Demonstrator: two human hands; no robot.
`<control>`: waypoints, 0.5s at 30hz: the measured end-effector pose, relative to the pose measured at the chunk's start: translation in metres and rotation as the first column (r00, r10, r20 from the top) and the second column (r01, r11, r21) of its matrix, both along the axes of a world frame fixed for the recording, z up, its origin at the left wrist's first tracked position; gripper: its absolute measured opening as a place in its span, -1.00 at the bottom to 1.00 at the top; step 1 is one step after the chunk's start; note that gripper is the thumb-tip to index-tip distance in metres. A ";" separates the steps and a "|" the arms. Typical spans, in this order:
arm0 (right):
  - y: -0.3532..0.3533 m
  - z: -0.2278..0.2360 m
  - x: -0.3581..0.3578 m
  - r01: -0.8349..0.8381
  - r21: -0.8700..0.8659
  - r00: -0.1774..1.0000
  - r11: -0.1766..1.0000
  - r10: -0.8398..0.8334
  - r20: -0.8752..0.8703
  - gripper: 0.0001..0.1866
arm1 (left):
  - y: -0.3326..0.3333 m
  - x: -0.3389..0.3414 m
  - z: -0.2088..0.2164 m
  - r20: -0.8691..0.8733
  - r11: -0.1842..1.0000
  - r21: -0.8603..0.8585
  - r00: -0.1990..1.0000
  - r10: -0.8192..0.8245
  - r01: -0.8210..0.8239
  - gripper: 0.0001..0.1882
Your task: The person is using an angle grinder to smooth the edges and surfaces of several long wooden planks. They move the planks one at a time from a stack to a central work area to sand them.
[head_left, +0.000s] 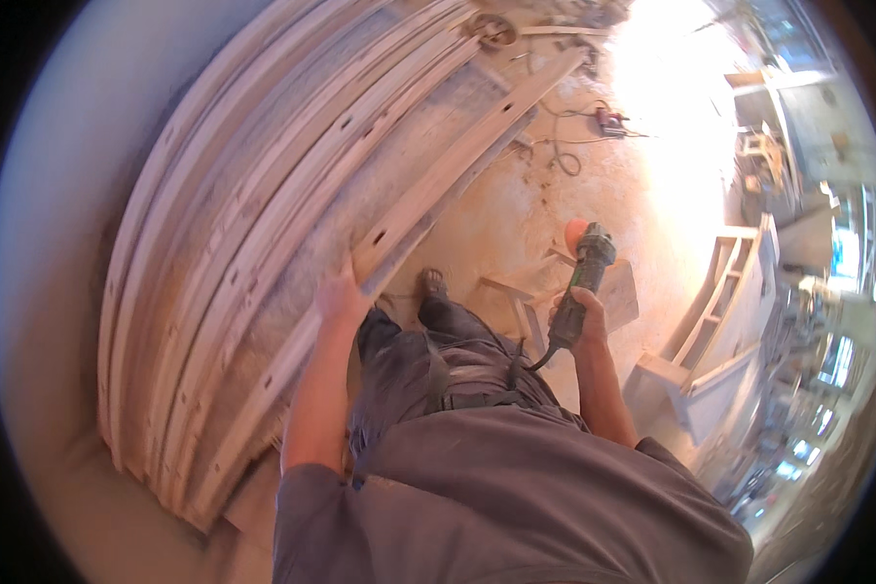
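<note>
My right hand (586, 317) is wrapped round the dark body of an angle grinder (588, 277), held up to the right of my legs. An orange-red disc (575, 234) shows at the grinder's far end, and its black cord (545, 358) drops from the near end. On the left, my left hand (343, 298) grips the edge of a long wooden plank (428, 190) with dark slots cut in it. The plank slants from the far middle to the near left. Part of the fingers is hidden against the wood.
Several long planks (253, 209) lean side by side along the left wall. A small wooden stool (530, 292) stands beyond the grinder. To the right is a wooden frame (715, 311). A red power tool (610, 121) and a looped cord (565, 161) lie on the dusty floor ahead.
</note>
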State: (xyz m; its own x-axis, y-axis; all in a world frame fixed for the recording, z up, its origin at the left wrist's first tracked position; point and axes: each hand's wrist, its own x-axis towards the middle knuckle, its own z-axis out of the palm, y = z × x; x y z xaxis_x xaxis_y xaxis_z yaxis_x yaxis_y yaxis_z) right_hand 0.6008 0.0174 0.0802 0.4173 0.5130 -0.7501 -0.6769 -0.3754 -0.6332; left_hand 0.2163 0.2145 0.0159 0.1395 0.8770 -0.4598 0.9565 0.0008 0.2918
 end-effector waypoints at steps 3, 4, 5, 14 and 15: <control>0.008 -0.003 0.018 -0.083 -0.052 0.994 0.995 0.086 0.069 -0.69 | 0.006 0.018 -0.029 0.031 0.986 0.136 0.996 0.088 -0.091 -0.14; 0.017 0.005 0.016 -0.129 -0.072 0.985 0.989 0.136 0.102 -0.69 | -0.001 0.014 -0.043 0.011 0.968 0.238 0.997 0.080 -0.080 -0.15; 0.021 0.010 0.018 -0.170 -0.096 0.973 0.981 0.183 0.143 -0.69 | -0.004 0.015 -0.047 0.040 0.973 0.209 0.995 0.095 -0.101 -0.15; 0.060 -0.008 -0.009 -0.538 -0.074 0.839 0.840 0.542 0.053 -0.69 | -0.058 -0.060 -0.066 -0.013 0.939 0.331 0.995 0.100 -0.090 -0.18; 0.066 -0.008 -0.020 -0.589 -0.083 0.805 0.804 0.592 0.021 -0.71 | -0.058 -0.058 -0.073 -0.014 0.923 0.373 0.994 0.105 -0.092 -0.20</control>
State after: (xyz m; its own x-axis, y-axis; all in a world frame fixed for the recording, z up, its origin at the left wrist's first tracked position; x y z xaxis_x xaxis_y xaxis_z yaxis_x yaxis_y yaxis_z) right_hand 0.5810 0.0836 0.0722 0.0833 0.6184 -0.7814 -0.2824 -0.7374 -0.6136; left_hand 0.1585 0.1567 -0.0572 0.0340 0.9943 -0.1010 0.9662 -0.0068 0.2579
